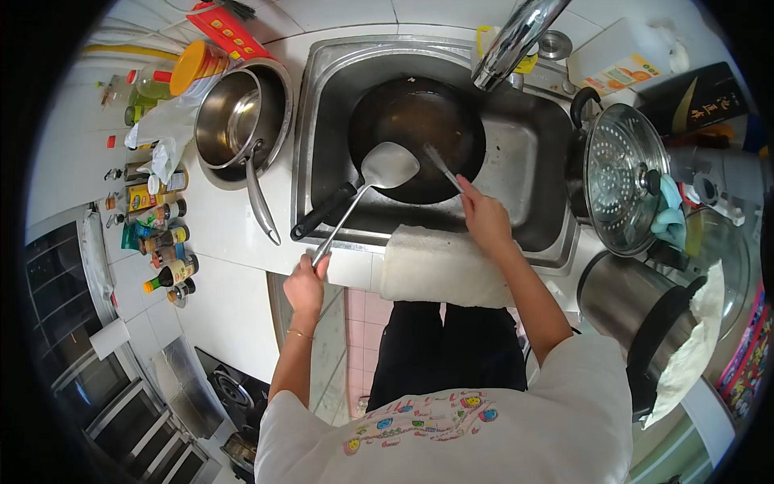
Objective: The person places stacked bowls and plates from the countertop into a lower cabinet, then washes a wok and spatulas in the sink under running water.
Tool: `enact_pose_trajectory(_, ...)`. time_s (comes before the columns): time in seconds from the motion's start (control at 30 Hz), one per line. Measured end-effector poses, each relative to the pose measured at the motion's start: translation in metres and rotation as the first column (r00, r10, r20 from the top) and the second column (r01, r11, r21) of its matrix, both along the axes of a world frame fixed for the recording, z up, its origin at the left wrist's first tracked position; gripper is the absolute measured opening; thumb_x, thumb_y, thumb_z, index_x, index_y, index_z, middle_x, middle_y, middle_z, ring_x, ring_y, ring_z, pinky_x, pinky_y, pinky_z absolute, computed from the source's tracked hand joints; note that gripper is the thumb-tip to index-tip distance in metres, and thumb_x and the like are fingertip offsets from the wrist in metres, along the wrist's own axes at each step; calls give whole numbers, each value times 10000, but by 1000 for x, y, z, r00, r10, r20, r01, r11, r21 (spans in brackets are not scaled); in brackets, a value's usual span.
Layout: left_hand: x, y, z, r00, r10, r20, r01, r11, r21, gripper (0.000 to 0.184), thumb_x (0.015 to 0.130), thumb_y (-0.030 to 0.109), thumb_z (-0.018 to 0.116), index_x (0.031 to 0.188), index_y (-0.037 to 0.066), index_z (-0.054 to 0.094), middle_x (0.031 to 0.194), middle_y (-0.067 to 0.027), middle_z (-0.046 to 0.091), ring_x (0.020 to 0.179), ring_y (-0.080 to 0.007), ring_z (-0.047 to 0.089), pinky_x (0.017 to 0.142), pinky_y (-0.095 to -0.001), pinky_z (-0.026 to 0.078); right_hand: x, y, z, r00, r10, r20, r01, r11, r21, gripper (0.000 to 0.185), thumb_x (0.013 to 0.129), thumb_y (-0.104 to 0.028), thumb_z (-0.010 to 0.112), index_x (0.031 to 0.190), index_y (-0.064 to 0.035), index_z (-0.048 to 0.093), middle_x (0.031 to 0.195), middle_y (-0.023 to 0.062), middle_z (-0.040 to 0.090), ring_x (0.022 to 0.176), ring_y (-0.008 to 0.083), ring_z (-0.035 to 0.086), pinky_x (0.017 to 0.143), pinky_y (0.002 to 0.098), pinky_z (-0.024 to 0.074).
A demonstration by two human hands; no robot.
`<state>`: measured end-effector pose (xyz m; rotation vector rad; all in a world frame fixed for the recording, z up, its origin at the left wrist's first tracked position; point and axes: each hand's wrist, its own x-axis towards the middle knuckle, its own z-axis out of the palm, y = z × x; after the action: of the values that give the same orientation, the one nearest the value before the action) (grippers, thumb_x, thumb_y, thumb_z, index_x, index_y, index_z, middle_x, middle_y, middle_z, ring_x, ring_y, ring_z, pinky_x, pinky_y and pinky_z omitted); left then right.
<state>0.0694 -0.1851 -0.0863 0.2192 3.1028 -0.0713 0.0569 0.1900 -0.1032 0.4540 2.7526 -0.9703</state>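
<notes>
My left hand [305,284] is closed round the handle of a metal wok spatula [390,165], whose broad blade is held over the left part of the dark wok. That wok [451,113] sits in the sink with brownish liquid in it, its black handle [324,211] resting across the sink's front-left edge. In my right hand [486,214] is a slim, light-coloured utensil [441,164], pointing down into the wok; its exact kind is unclear. The utensil's tip is close to the spatula blade, with a gap between them.
A steel sink [548,153] surrounds the wok, under a chrome faucet [516,40]. Left stand a steel saucepan [228,117] and several bottles [173,272]. A lidded pot [621,177] stands right. A folded cloth [435,270] drapes over the front counter edge.
</notes>
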Motion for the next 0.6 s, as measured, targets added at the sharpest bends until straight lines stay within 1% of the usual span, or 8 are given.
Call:
enact_pose_trajectory(0.1, 1, 2, 3, 1000, 0, 6, 0, 1000, 8, 422, 881, 484, 549, 774, 77, 520, 592, -98, 582, 493, -305, 587, 436, -393, 455, 12, -5, 9, 979, 32, -200, -68, 982, -176, 383, 919, -203, 519, 1301, -227, 516, 659, 188, 604, 596, 380, 592, 575, 475, 466)
enact_pose_trajectory(0.13, -1, 2, 4, 1000, -1, 9, 1, 1000, 16, 422, 881, 485, 548, 782, 75, 527, 594, -100, 585, 496, -306, 590, 438, -393, 457, 16, -14, 8, 979, 47, -198, -87, 977, -194, 363, 920, -196, 516, 1282, -211, 530, 657, 195, 601, 596, 387, 584, 569, 475, 457)
enact_pose_trajectory(0.23, -4, 0, 5, 999, -6, 53, 6, 1000, -3, 422, 881, 488, 547, 808, 72, 546, 602, -107, 595, 505, -305, 598, 442, -391, 461, 0, -25, 11, 983, 42, -177, -68, 988, -139, 363, 919, -201, 518, 1281, -211, 530, 652, 191, 597, 600, 385, 582, 559, 469, 454)
enact_pose_trajectory(0.27, -3, 0, 7, 997, -7, 74, 9, 1000, -17, 422, 880, 489, 547, 817, 72, 553, 605, -109, 599, 508, -304, 601, 442, -390, 462, -9, -23, 21, 999, 39, -29, -43, 986, -159, 362, 926, -179, 512, 1286, -208, 540, 802, 208, 634, 697, 392, 599, 653, 412, 478)
enact_pose_trajectory(0.37, 0, -4, 3, 998, 6, 63, -6, 1000, -8, 419, 877, 488, 552, 835, 71, 565, 601, -110, 604, 505, -302, 603, 441, -386, 463, 4, -23, 7, 996, 43, -83, -58, 979, -197, 345, 928, -204, 503, 1270, -194, 544, 674, 197, 606, 613, 384, 583, 580, 467, 454)
enact_pose_trajectory(0.47, -4, 1, 5, 999, 4, 36, -5, 1000, 20, 440, 885, 496, 537, 797, 65, 542, 602, -120, 611, 513, -324, 603, 454, -404, 464, 28, -19, 19, 994, -16, -108, -20, 948, -316, 334, 930, -213, 498, 1258, -181, 558, 696, 210, 608, 630, 384, 585, 596, 457, 454)
enact_pose_trajectory(0.57, -1, 1, 5, 999, 4, 48, -4, 1000, 13, 450, 890, 498, 526, 781, 62, 536, 606, -129, 613, 519, -336, 602, 462, -412, 465, 1, -21, 29, 1000, -11, 18, 16, 952, -305, 343, 925, -200, 508, 1264, -182, 558, 740, 212, 620, 655, 381, 591, 621, 447, 460)
enact_pose_trajectory(0.6, -2, 1, 5, 999, 4, 48, -4, 1000, 6, 450, 891, 498, 526, 784, 61, 539, 605, -129, 613, 519, -336, 602, 462, -411, 466, -4, -20, 27, 1000, -9, 17, 14, 952, -306, 340, 925, -198, 508, 1260, -178, 562, 750, 212, 622, 660, 382, 591, 628, 445, 462)
